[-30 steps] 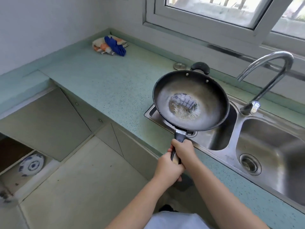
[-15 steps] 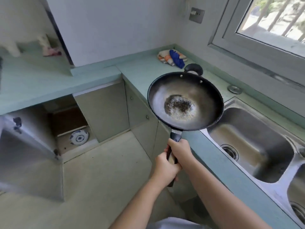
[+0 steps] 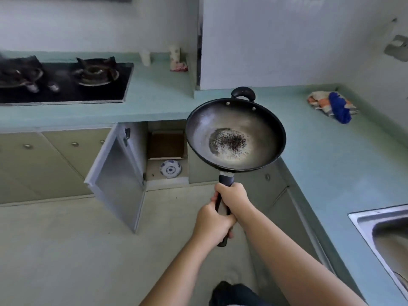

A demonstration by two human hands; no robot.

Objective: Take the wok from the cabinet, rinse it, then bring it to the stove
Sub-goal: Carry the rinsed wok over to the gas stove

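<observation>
**Wok in the air, stove at ten o'clock**

The L-shaped teal bench (image 3: 159, 98) wraps the view from nine o'clock round to four. The black stove (image 3: 66, 85) is set into it at ten o'clock and the steel sink (image 3: 362, 219) at four. Below the bench, at about nine o'clock from the wok, a cabinet door (image 3: 119, 182) stands open.

The wok (image 3: 260, 138) hangs in mid-air over the floor, in front of the bench's inner corner and touching nothing but the hands. It is roughly level, with a speckled patch that looks wet at its centre.

Its long handle (image 3: 225, 180) runs from twelve to six o'clock, with the bowl at twelve, away from the person. The right hand (image 3: 234, 197) grips nearer the bowl and the left hand (image 3: 212, 224) nearer the handle's end. Both sets of fingers (image 3: 216, 198) are curled tightly round the handle.

The stove lies well apart from the wok, at ten o'clock, across the open door. The carry probably needs a swing to the left, and the left hand is on the stove's side.

Half a second ago the sink sat just beside the wok at three o'clock and the stove was out of view. Now the view has turned left, so the sink sits at the frame's edge and the burners show. The two-handed grip is unchanged.
</observation>
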